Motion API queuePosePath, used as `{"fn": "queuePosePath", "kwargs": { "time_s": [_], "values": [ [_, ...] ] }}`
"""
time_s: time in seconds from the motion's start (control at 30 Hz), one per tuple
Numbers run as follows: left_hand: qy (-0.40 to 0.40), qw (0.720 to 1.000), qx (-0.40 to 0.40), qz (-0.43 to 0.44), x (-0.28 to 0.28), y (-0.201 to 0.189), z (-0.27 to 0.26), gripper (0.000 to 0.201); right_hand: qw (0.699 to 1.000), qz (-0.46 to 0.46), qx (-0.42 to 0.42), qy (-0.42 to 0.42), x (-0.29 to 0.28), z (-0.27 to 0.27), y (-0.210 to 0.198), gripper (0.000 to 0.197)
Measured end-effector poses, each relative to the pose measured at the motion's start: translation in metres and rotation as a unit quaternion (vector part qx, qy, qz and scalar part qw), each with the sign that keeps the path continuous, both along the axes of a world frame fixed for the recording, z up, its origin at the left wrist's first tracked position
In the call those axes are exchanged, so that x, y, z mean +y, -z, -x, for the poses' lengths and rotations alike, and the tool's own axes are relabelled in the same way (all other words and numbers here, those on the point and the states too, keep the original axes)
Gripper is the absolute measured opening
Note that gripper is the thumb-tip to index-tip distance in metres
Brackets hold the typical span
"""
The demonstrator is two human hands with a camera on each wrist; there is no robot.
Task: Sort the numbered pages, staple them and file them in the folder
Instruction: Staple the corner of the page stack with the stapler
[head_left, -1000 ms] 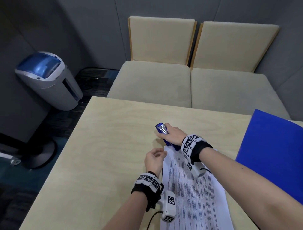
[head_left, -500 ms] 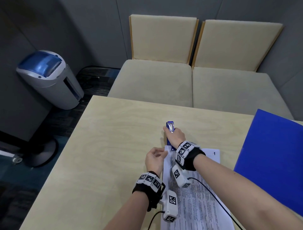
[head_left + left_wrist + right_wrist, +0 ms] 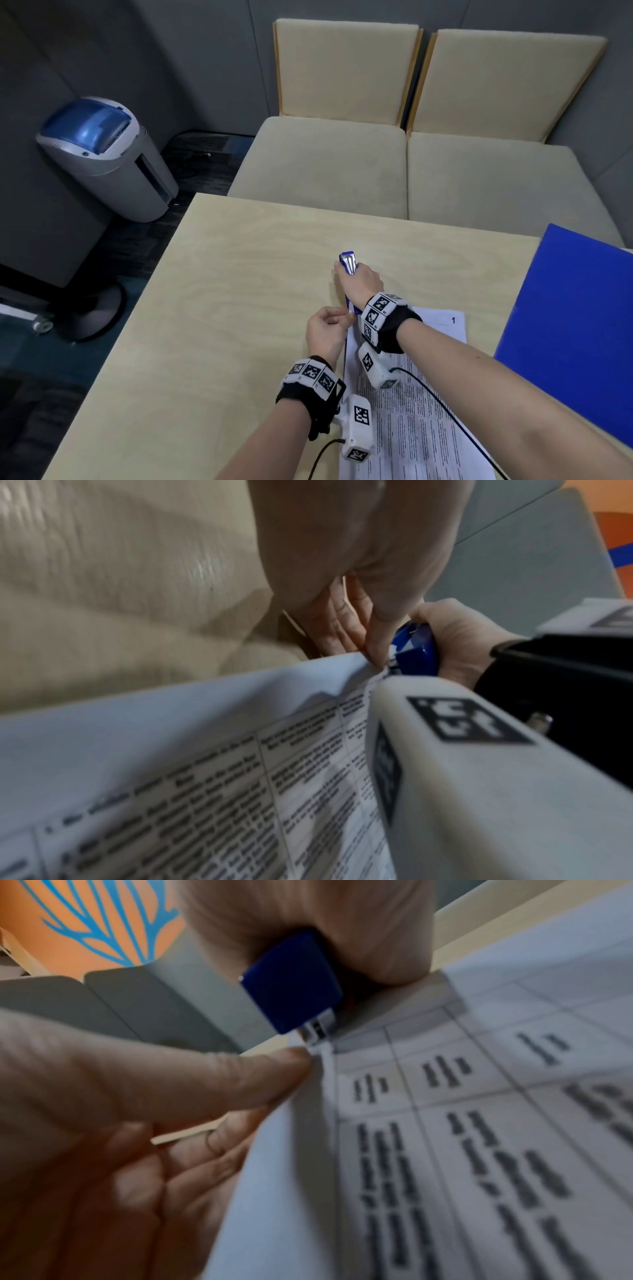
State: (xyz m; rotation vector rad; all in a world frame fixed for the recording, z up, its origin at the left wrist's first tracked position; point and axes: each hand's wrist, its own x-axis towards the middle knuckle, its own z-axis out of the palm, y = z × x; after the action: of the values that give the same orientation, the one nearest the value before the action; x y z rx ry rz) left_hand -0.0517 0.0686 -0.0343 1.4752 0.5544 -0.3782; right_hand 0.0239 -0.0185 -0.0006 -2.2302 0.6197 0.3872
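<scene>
Blue stapler (image 3: 348,265), gripped in the right hand (image 3: 359,282), bit the pages' (image 3: 421,421) 10 o'clock corner on the worktop (image 3: 239,308); left hand (image 3: 325,330) pinched that corner. Top page read "1". Folder (image 3: 575,325) lay at 3 o'clock.

We see the pages (image 3: 421,421) lying on the table (image 3: 239,308) at its near edge, the folder (image 3: 575,325) to their right; at the pages' far left corner sits the stapler (image 3: 348,263) under the right hand (image 3: 359,282), the left hand (image 3: 327,330) just left of that corner; two chairs (image 3: 342,137) stand beyond the table's far edge, a bin (image 3: 102,154) on the floor far left
</scene>
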Motion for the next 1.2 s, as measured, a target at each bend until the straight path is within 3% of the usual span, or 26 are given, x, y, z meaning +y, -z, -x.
{"fn": "queuePosePath", "kwargs": {
  "time_s": [0.13, 0.23, 0.37, 0.47, 0.57, 0.7, 0.8, 0.97, 1.1, 1.2],
  "values": [
    [0.010, 0.999, -0.010, 0.049, 0.002, -0.004, -0.002, 0.013, 1.000, 0.003, -0.007, -0.007, 0.000, 0.002, 0.001, 0.046],
    [0.065, 0.994, -0.011, 0.088, 0.003, -0.008, -0.003, 0.040, 1.000, 0.012, -0.015, -0.006, -0.001, 0.002, 0.000, 0.046],
    [0.173, 0.984, -0.032, 0.023, 0.006, -0.011, -0.006, 0.022, 1.000, 0.021, -0.018, -0.006, -0.002, 0.001, -0.005, 0.045],
    [0.164, 0.985, -0.020, 0.050, 0.005, -0.013, -0.009, 0.016, 1.000, 0.012, -0.025, -0.007, -0.001, 0.001, -0.007, 0.039],
    [0.131, 0.989, -0.007, 0.071, 0.003, -0.012, -0.008, 0.031, 0.999, 0.013, -0.026, -0.015, 0.000, 0.002, -0.007, 0.031],
    [0.118, 0.991, -0.028, 0.047, 0.002, -0.009, -0.004, 0.013, 0.999, 0.010, -0.036, -0.006, 0.001, 0.004, -0.005, 0.022],
    [0.105, 0.993, -0.046, 0.030, 0.001, -0.009, -0.003, 0.015, 0.999, 0.003, -0.043, 0.007, 0.001, 0.005, -0.005, 0.016],
    [0.147, 0.988, -0.029, 0.020, 0.002, -0.008, -0.006, 0.015, 0.999, 0.006, -0.033, 0.003, -0.002, 0.006, -0.006, 0.014],
    [0.225, 0.973, -0.039, -0.019, 0.007, -0.009, -0.010, 0.045, 1.000, -0.003, -0.001, -0.027, -0.004, 0.002, -0.006, 0.024],
    [0.236, 0.969, -0.057, -0.051, 0.007, -0.011, -0.007, 0.062, 0.998, -0.029, 0.041, -0.045, -0.008, -0.007, -0.009, 0.026]
  ]
}}
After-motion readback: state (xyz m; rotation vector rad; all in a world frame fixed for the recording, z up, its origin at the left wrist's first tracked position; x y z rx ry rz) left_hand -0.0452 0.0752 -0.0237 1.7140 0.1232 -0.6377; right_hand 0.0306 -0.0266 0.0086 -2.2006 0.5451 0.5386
